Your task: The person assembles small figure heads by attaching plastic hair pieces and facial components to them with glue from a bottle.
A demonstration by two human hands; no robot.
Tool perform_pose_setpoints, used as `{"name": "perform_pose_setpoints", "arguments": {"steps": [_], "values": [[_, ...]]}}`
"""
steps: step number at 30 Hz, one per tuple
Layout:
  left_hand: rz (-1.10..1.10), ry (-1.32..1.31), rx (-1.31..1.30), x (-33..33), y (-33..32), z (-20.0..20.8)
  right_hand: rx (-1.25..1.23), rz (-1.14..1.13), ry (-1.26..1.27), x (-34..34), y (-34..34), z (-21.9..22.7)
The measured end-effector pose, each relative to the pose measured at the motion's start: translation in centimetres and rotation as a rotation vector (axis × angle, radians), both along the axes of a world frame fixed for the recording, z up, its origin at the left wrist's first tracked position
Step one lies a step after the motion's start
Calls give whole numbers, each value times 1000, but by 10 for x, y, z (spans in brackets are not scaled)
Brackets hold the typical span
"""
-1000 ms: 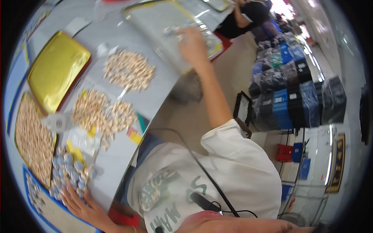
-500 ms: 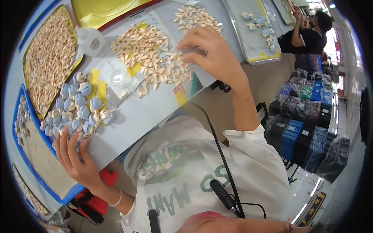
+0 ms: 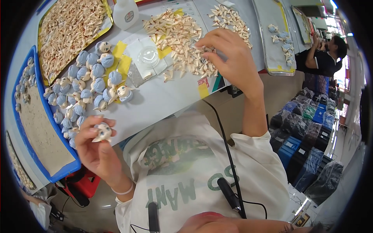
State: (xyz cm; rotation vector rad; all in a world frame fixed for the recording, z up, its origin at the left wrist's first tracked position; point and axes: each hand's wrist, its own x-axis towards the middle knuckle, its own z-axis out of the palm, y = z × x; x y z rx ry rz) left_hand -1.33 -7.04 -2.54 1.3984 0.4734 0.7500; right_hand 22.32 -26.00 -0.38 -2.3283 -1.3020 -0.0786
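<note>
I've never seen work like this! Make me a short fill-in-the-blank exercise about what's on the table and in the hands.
1. A doll head is held up in the person's ____ hand.
2. The other hand is at the pale pieces, while the bottle is coloured ____.
3. The heaped heads have hair coloured ____.
4. The tape beside them is ____.

Missing words: left; white; blue; yellow.

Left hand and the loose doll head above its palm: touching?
Touching. The head view shows the left hand pinching the doll head between thumb and fingers.
</note>
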Motion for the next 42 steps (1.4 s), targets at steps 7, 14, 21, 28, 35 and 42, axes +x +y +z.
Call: {"name": "perform_pose_setpoints", "arguments": {"steps": [7,14,21,28,35,42], "values": [[-141,-28,-116,3,-20,-2,39,91,54,10,2,-6],[-186,-46,-198,7,-27,8,1,157,-193,3,9,-1],[-350,-40,-266,6,-27,7,-151,158,-220,-3,9,8],[-342,-41,-282,2,-25,11,-205,192,-225,0,18,11],[-342,-33,-268,1,-22,9,-163,165,-229,1,21,8],[-311,-23,-281,-2,-20,10,-69,160,70,-7,18,15]]}}
